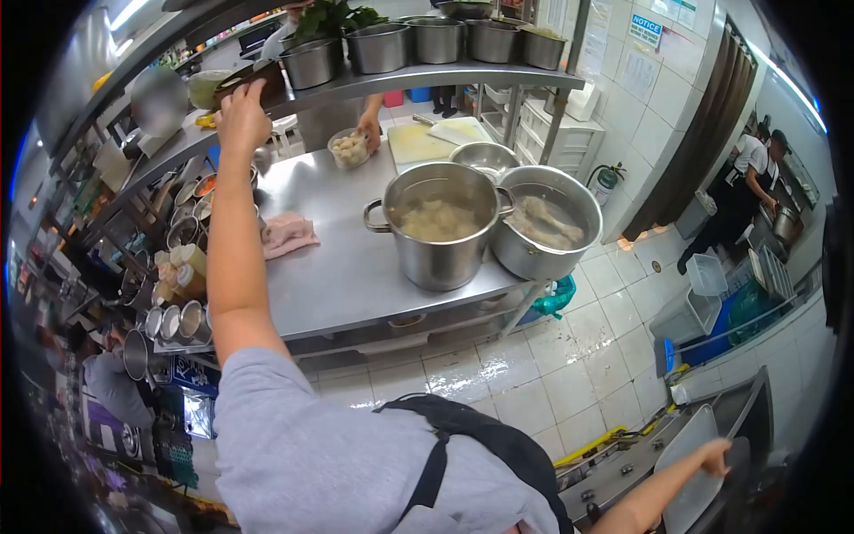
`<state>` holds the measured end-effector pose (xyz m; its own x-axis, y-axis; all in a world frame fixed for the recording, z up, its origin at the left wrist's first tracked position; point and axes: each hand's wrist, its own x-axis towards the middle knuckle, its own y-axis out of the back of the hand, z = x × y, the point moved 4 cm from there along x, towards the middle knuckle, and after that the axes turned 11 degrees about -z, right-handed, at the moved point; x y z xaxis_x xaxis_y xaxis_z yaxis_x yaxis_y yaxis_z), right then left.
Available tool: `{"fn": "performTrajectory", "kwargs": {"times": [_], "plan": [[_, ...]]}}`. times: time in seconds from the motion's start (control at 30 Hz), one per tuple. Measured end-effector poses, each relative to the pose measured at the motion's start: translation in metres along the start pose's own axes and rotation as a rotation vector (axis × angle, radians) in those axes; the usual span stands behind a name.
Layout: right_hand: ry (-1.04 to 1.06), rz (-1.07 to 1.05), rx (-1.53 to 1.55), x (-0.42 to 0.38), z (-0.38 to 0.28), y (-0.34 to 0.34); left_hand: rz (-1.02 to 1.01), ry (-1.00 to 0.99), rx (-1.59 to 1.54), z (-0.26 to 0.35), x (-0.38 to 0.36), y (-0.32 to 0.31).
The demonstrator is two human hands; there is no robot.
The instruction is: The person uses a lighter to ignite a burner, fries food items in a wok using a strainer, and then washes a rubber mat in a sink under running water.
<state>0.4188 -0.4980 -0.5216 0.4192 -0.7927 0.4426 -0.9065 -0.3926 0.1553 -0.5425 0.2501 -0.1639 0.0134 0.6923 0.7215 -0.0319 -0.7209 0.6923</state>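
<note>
Dark tray (258, 84) under left hand (240, 116)

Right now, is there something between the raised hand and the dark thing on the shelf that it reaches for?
Nothing visible stands between them. The left hand is already at the dark board-like thing on the edge of the metal shelf, fingers on it. The steel containers stand further along the shelf, not in the way.

Steel table (347, 267) with two pots (440, 227), pink cloth (286, 234).
</note>
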Motion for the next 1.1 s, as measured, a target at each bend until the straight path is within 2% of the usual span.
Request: {"fn": "performTrajectory", "kwargs": {"times": [0.03,0.07,0.1,0.13,0.17,0.2,0.27,0.33,0.37,0.4,0.47,0.5,0.53,0.57,0.6,0.63,0.67,0.73,0.77,0.8,0.83,0.87,0.9,0.93,1.03,1.07,1.1], "plan": [[0.134,-0.031,0.157,-0.008,-0.031,-0.008,-0.084,0.005,0.141,-0.019,0.001,-0.007],[0.295,0.041,0.291,-0.029,-0.062,-0.021,-0.175,-0.045,0.135,-0.037,0.003,-0.021],[0.400,-0.055,0.359,-0.053,-0.092,-0.030,-0.153,-0.114,0.193,-0.051,0.001,-0.032],[0.310,-0.260,0.496,-0.110,-0.158,0.007,-0.134,-0.184,0.248,-0.065,-0.003,-0.039],[0.313,-0.441,0.643,-0.164,-0.220,0.045,-0.139,-0.180,0.254,-0.077,-0.004,-0.037],[0.235,-0.648,0.969,-0.220,-0.282,0.092,-0.098,-0.248,0.240,-0.083,-0.005,-0.034],[0.270,-0.851,1.029,-0.290,-0.345,0.148,-0.061,-0.313,0.223,-0.093,-0.008,-0.029],[0.399,-1.043,1.173,-0.348,-0.371,0.181,0.209,-0.382,0.057,-0.105,-0.021,0.002],[0.446,-1.219,1.224,-0.377,-0.384,0.208,0.322,-0.411,-0.029,-0.099,-0.038,0.034],[0.493,-1.397,1.271,-0.407,-0.396,0.240,0.312,-0.400,-0.021,-0.095,-0.058,0.056],[0.592,-1.610,1.453,-0.476,-0.408,0.301,0.408,-0.208,-0.551,-0.103,-0.107,0.088],[0.670,-1.762,1.462,-0.514,-0.401,0.326,0.373,-0.137,-0.722,-0.106,-0.134,0.092],[1.032,-1.794,1.434,-0.547,-0.403,0.359,0.346,-0.061,-0.884,-0.111,-0.161,0.097],[1.023,-2.101,1.344,-0.583,-0.400,0.393,0.156,0.048,-0.997,-0.117,-0.192,0.088],[1.101,-2.360,1.205,-0.614,-0.401,0.430,-0.022,0.171,-1.101,-0.125,-0.228,0.070],[1.193,-2.441,1.228,-0.644,-0.396,0.462,-0.107,0.326,-1.370,-0.122,-0.266,0.041],[1.307,-2.534,1.264,-0.676,-0.384,0.489,-0.277,0.522,-1.366,-0.125,-0.308,0.018],[1.295,-3.157,1.005,-0.731,-0.340,0.543,-0.364,0.854,-1.400,-0.129,-0.382,-0.007],[1.123,-3.567,0.513,-0.745,-0.319,0.575,-0.284,0.929,-1.467,-0.139,-0.418,-0.016],[1.324,-3.603,0.789,-0.763,-0.295,0.606,-0.155,1.123,-1.478,-0.151,-0.447,-0.013],[1.205,-3.771,0.423,-0.775,-0.270,0.635,-0.108,1.213,-1.410,-0.169,-0.478,-0.006],[1.111,-3.848,0.031,-0.785,-0.251,0.661,-0.069,1.285,-1.356,-0.190,-0.511,0.001],[1.027,-3.873,0.141,-0.785,-0.241,0.697,0.060,1.360,-1.304,-0.213,-0.548,0.011],[1.123,-3.916,0.095,-0.777,-0.235,0.731,0.142,1.442,-1.200,-0.231,-0.583,0.022],[1.141,-4.128,-0.641,-0.784,-0.191,0.812,0.409,1.614,-1.057,-0.267,-0.674,0.052],[1.283,-4.133,-0.699,-0.784,-0.188,0.838,0.518,1.669,-1.032,-0.273,-0.705,0.061],[1.317,-4.122,-1.149,-0.780,-0.182,0.865,0.643,1.666,-1.085,-0.277,-0.739,0.060]]}}
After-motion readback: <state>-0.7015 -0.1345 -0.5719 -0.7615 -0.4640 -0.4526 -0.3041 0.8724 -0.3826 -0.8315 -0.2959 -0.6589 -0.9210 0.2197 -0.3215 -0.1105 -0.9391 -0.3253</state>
